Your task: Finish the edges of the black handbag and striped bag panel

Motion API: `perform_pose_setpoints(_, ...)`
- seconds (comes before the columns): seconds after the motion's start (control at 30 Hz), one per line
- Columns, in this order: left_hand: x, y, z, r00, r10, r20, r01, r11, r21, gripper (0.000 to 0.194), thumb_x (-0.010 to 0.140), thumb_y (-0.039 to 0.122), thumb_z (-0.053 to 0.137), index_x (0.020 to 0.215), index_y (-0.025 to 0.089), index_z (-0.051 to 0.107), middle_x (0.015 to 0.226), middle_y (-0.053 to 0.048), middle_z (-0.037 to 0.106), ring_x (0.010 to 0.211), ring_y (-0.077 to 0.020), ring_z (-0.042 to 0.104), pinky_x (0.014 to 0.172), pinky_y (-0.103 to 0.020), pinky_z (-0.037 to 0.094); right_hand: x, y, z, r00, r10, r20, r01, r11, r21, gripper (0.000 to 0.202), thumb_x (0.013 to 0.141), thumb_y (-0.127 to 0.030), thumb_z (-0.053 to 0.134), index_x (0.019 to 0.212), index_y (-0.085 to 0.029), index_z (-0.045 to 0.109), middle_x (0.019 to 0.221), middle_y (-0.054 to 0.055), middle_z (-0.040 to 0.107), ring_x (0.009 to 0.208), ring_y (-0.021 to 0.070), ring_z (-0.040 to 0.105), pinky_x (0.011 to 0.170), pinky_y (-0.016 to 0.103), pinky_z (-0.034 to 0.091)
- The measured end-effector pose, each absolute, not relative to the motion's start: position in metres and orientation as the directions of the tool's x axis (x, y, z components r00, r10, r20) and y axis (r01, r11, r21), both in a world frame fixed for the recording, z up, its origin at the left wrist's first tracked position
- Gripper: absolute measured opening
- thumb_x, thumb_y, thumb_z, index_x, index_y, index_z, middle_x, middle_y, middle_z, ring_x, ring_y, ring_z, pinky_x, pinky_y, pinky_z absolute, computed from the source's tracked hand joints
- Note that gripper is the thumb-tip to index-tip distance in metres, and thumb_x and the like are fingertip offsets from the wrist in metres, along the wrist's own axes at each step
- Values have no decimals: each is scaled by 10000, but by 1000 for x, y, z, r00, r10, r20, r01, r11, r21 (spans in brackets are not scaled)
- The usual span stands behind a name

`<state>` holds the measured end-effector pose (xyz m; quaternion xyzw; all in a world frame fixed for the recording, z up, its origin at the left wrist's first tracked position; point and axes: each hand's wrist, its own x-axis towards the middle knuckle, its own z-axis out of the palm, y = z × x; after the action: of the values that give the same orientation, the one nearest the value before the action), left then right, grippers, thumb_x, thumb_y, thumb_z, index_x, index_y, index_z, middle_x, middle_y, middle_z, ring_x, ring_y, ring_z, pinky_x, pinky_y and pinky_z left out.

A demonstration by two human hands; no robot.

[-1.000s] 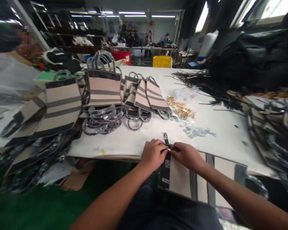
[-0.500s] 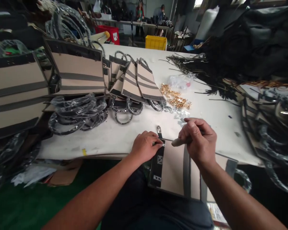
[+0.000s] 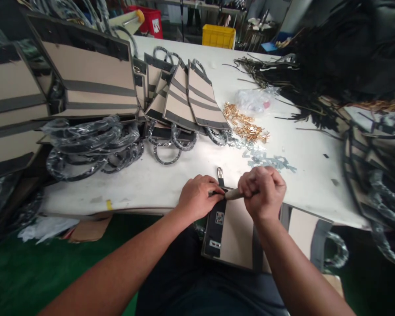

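A beige and black bag panel (image 3: 237, 235) lies across my lap at the table's front edge. My left hand (image 3: 197, 197) is closed at the panel's upper corner, thumb and fingers pinched over its black band. My right hand (image 3: 265, 191) grips a blunt grey-brown rod-shaped tool (image 3: 234, 193), whose tip touches the panel beside my left fingertips. Any small part under the tip is hidden. Lower on the band are a square emblem (image 3: 219, 218) and a small metal plate (image 3: 215, 244). A short strap with a metal clasp (image 3: 220, 173) sticks out beyond the panel's top edge.
Gold fasteners (image 3: 250, 131) and flat silver plates (image 3: 273, 162) lie loose on the white table (image 3: 151, 186). Bag panels (image 3: 206, 103) and plastic-wrapped handles (image 3: 85, 140) are piled left. Black straps (image 3: 292, 87) and more panels (image 3: 355, 166) lie right. A yellow crate (image 3: 218, 36) stands behind.
My right hand has moved left, bringing the tool's tip from above the beige area to my left fingertips. The small plate there is now covered. The view has tilted downward.
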<state>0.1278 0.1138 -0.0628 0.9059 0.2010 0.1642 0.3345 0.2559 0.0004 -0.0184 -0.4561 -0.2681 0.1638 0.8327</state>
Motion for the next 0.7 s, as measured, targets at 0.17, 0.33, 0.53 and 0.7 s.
perform_pose_setpoints(0.17, 128, 130, -50, 907, 418, -40, 278, -528, 802, 278, 808, 190, 793, 1063, 302, 805, 1051, 31, 769, 950, -195, 674, 836, -285, 491, 246, 6, -19, 667, 643, 376, 180, 351, -919, 399, 983, -388, 720, 673, -225, 528, 525, -55, 496, 442, 112, 474, 441, 256, 389)
perform_pose_setpoints(0.33, 141, 140, -38, 899, 372, -230, 399, -482, 780, 207, 864, 389, 715, 853, 192, 775, 774, -17, 726, 751, -189, 638, 648, -260, 404, 237, 1, -17, 526, 700, 483, 354, 337, -872, 376, 986, -392, 706, 673, -220, 588, 564, -21, 561, 543, 139, 554, 531, 271, 434)
perform_pose_setpoints(0.53, 158, 141, -37, 885, 359, -296, 454, -525, 720, 283, 730, 417, 767, 589, 192, 669, 525, 21, 553, 636, -160, 547, 580, -261, 309, 231, -14, -20, 596, 672, 440, 338, 286, -896, 367, 969, -409, 729, 682, -213, 611, 616, -4, 631, 555, 139, 552, 548, 275, 442)
perform_pose_setpoints(0.7, 160, 144, -42, 878, 341, -337, 469, -473, 746, 277, 709, 408, 776, 574, 184, 684, 500, 40, 525, 560, -136, 488, 552, -271, 290, 231, -17, -27, 628, 705, 330, 201, 263, -944, 405, 971, -465, 726, 694, -216, 568, 569, -27, 596, 533, 140, 539, 552, 280, 448)
